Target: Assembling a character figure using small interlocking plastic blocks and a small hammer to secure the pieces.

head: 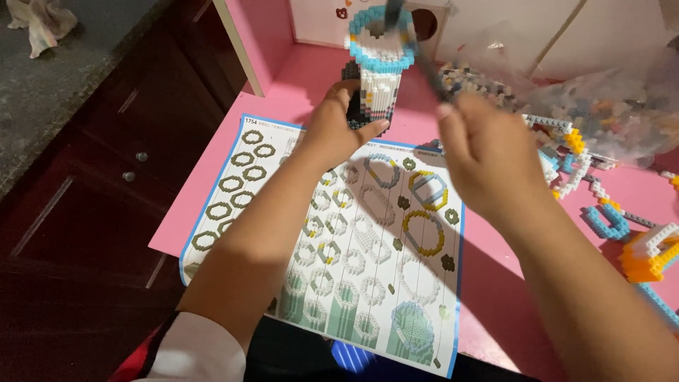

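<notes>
pink tabletop (212, 205) fills most of the view, with dark wooden cupboards to its left and a white panel behind it. near the back of the table stands one tall brick tower (380, 78), a hollow tube built of tiny white and grey bricks with a wider light blue ring at the top and a dark base. one left hand (339, 127) is wrapped around the foot of the tower, fingers closed on its lower part. one right hand (488, 152), blurred with motion, is just right of the tower and curled around a thin dark tool (423, 67) whose far end reaches up over the tower's open top. directly in front of the tower lies one printed instruction sheet (332, 240), covered with rows of ring diagrams and edged in blue. right of the tower sits a loose heap of small bricks in clear plastic bags (580, 106), too many and too blurred to count. further right of the tower lie several part-built brick rings: at least one blue ring (605, 221) and one orange and white ring (651, 256), with others too tangled to number. far left of the tower, on a grey counter, lies one crumpled cloth (39, 25). judging from this, the tower looks tall and narrow, so a hard push from the tool could tip it or pop bricks off the blue ring, and the left hand's low grip might not stop the top from snapping away.
</notes>
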